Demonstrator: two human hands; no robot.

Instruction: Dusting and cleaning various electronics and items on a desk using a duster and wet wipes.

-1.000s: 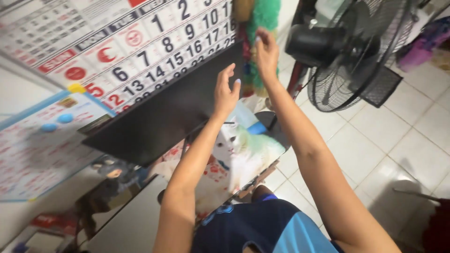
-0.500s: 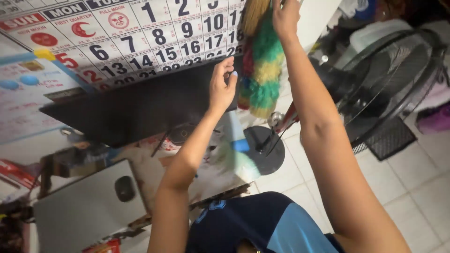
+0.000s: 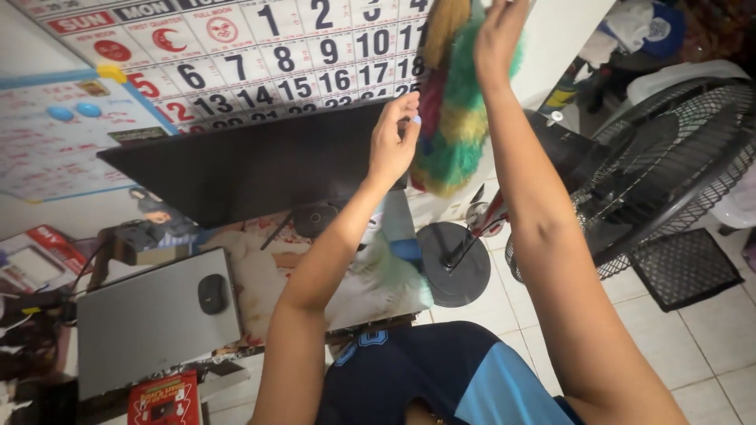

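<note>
Both my arms reach up toward the wall. My right hand (image 3: 498, 38) is highest, closed around a multicoloured feather duster (image 3: 449, 134) that hangs beside a big wall calendar (image 3: 236, 55); its fingertips run off the top edge. My left hand (image 3: 394, 140) is lower, fingers pinched together at the top right corner of a black monitor (image 3: 252, 165), just left of the duster's feathers. I cannot tell whether it touches the monitor or the feathers.
A large standing fan (image 3: 669, 157) fills the right side, its round base (image 3: 453, 264) on the white tiles. Below the monitor lie a closed silver laptop (image 3: 150, 323), a black mouse (image 3: 213, 293) and a red box (image 3: 161, 397). A black mesh basket (image 3: 685, 267) sits on the floor.
My view has tilted up and left. My right hand has climbed higher on the duster, and my left hand has lifted off the monitor's top edge and pinched shut.
</note>
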